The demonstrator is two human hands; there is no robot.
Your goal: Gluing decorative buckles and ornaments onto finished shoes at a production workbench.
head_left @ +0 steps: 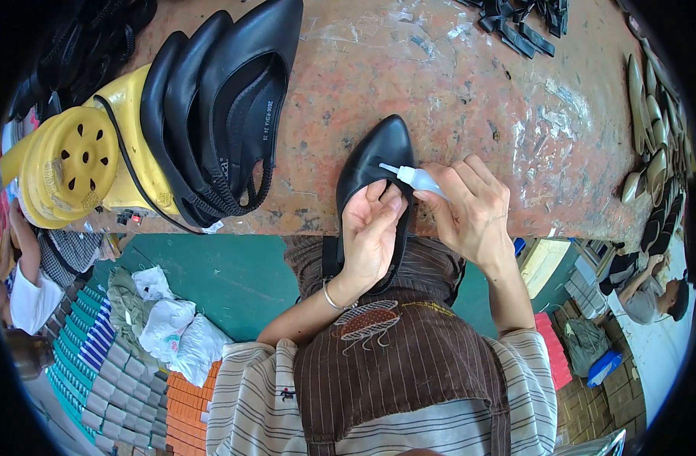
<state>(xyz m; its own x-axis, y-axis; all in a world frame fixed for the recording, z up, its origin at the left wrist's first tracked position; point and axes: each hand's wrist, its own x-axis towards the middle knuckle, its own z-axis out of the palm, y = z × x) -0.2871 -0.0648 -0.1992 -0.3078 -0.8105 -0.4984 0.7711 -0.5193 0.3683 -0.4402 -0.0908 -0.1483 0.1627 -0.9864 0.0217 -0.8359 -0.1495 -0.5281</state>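
Working at a scuffed reddish workbench [469,83]. Gripping one black pointed shoe [378,156] at the near edge with the left hand [370,228], fingers curled around its opening. Pinching one small white glue bottle [416,178] in the right hand [469,209], nozzle touching the shoe. Leaving three black shoes [218,106] stacked far left against a yellow machine [74,163].

A shoe [378,163] lies at frame centre on the bench [515,99]. Stacked shoes [226,106] sit upper left. Soles [652,129] line the right edge.
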